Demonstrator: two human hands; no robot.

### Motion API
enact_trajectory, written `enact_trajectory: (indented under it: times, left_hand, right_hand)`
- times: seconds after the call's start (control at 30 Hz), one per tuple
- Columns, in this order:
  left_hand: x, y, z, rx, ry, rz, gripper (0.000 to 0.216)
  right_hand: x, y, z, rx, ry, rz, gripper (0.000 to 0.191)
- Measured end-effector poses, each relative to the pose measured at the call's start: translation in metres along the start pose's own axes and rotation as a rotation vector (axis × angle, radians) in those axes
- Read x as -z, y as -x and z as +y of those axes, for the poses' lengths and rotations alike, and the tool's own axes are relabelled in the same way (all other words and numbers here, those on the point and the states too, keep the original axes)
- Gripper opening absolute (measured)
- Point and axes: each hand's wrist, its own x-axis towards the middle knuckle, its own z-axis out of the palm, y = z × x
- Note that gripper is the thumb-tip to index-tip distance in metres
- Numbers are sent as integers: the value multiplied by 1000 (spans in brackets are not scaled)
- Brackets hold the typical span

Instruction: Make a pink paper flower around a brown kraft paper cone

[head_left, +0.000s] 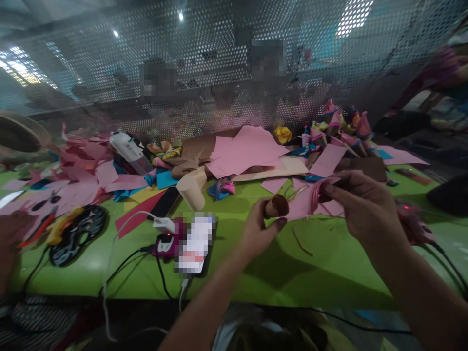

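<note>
My left hand (254, 226) is wrapped around a short brown paper tube (277, 206), whose round opening is turned up and to the right. Over to the right, my right hand (365, 202) pinches a curled strip of pink paper (315, 195) between thumb and fingers. The tube and the strip are apart. Flat pink paper pieces (298, 210) lie on the table under and between the hands. Nearer me is a thin brown strip (302, 241). A pale paper tube (190, 192) stands tilted to the left of my left hand.
A lit phone (196, 243) on a cable sits beside a purple power block (171, 241) on the green table (256, 282). Pink sheets (244, 151), paper flowers (340, 124) and a perforated screen (219, 63) line the back. At left are orange-handled scissors (38, 231) and a co-worker's arm (9, 243).
</note>
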Motion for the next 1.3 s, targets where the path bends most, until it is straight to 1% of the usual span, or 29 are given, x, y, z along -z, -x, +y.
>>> enact_trajectory:
  times: [0.07,0.17,0.27,0.37,0.53,0.67,0.9,1.0,1.17,1.3]
  left_hand:
    - [1,1,-1,-38,-14,-29,43]
    - [1,0,-2,-83,-7,-49,40]
    - [1,-1,-4,-96,0,-45,41]
    - [1,-2,-7,-126,-15,-48,41]
    - [1,-2,-12,-166,-60,-42,40]
    - [1,-2,-11,-144,-41,-55,39]
    - [2,-2,-3,-32,64,-74,42]
    - [2,-2,-2,-32,101,-78,43]
    - [1,-2,-4,-28,89,-96,41]
    - [1,-2,-6,-75,79,-91,42]
  right_hand:
    - [-6,2,-7,0,-14,-19,17]
    - [-16,6,-11,-41,10,-49,11]
    - [-21,7,-9,-66,42,-52,15]
    - [-23,6,-5,-59,82,-69,18]
    - [-26,6,-2,-52,115,-113,18]
    - [-28,6,-1,-58,136,-137,19]
    - [-29,5,-1,-70,134,-167,22]
    - [-30,5,1,-66,138,-170,23]
    - [-34,6,0,-50,149,-183,20]
    - [-34,9,-1,-42,153,-205,18]
